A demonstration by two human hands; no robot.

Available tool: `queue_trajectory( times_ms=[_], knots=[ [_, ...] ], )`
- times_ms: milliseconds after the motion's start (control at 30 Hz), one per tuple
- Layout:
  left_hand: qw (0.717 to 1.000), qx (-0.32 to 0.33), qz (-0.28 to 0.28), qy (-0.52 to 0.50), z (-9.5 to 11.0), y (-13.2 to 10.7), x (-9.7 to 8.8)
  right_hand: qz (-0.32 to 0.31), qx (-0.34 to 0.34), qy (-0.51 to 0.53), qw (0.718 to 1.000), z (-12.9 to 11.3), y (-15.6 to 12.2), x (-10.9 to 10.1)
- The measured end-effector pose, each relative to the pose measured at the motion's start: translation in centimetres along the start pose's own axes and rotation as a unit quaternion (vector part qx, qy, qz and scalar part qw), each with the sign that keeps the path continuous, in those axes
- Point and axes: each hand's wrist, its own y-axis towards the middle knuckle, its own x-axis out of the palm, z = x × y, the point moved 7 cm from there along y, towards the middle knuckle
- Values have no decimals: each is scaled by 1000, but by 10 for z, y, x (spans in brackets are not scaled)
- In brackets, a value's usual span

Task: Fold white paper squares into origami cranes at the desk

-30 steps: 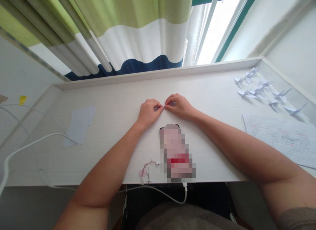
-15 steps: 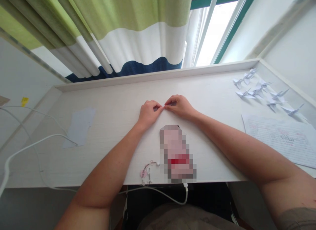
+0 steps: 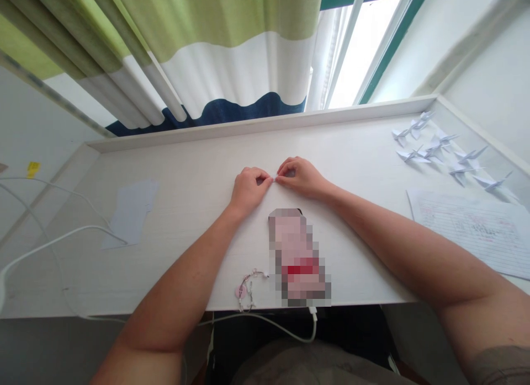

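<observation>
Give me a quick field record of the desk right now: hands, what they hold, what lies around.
left hand: pinching a small piece of paper, fingertips meeting the right's
right hand: pinching the same piece
near edge: phone, cable plugged in; charm strap beside it
right side: folded paper cranes, lined sheet
left side: blank paper slips, white cable

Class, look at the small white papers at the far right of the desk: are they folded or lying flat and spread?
Folded. The small white papers stand as little winged shapes with pointed tips raised off the desk, unlike the flat written sheet nearby.
</observation>
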Motion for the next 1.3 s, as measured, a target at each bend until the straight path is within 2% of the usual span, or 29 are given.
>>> queue_trajectory(
  times_ms=[300, 500, 700, 867, 1000, 1100, 1233, 1300],
  knots=[
    [999, -23, -2, -23, 3, 0, -2, 7, 40, 38, 998, 0, 0, -2],
    [999, -30, -7, -27, 0, 1, 0, 27, 95, 63, 993, 8, 0, -1],
    [999, -34, -4, -29, -2, 1, 1, 28, 108, 82, 990, 12, 4, 2],
    [998, -35, -6, -44, -4, 1, 1, 33, 129, 119, 984, 16, 5, -4],
    [999, -23, -5, -32, -3, 1, 0, 57, 107, 145, 982, 14, 4, -11],
    [999, -23, -4, -28, -3, 1, 0, 48, 86, 114, 989, 12, 3, -7],
    [999, -23, -6, -28, -4, 1, 1, 34, 27, -4, 999, 7, 4, -1],
    [999, -27, -6, -17, -5, 2, 0, 31, 21, -46, 998, 11, 5, -2]
  ],
)
